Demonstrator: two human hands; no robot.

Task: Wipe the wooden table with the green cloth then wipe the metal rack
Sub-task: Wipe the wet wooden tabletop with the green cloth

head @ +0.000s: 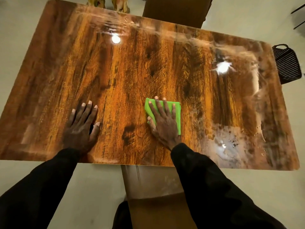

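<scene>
The glossy wooden table (128, 66) fills most of the view, its grain running away from the person. Two bright lamp reflections and pale, wet-looking smears show toward its far and right edges. The left hand (82, 128) lies flat on the bare wood, fingers spread. The right hand (162, 123) presses flat on a folded green cloth (176, 116) — fingers straight, two fingertips reaching past the cloth's far edge. Both arms wear black sleeves (41, 187). Just beyond the table's right end is a dark wire rack (287, 63) — possibly a basket, partly hidden. A brown chair (175, 12) stands at the far side.
</scene>
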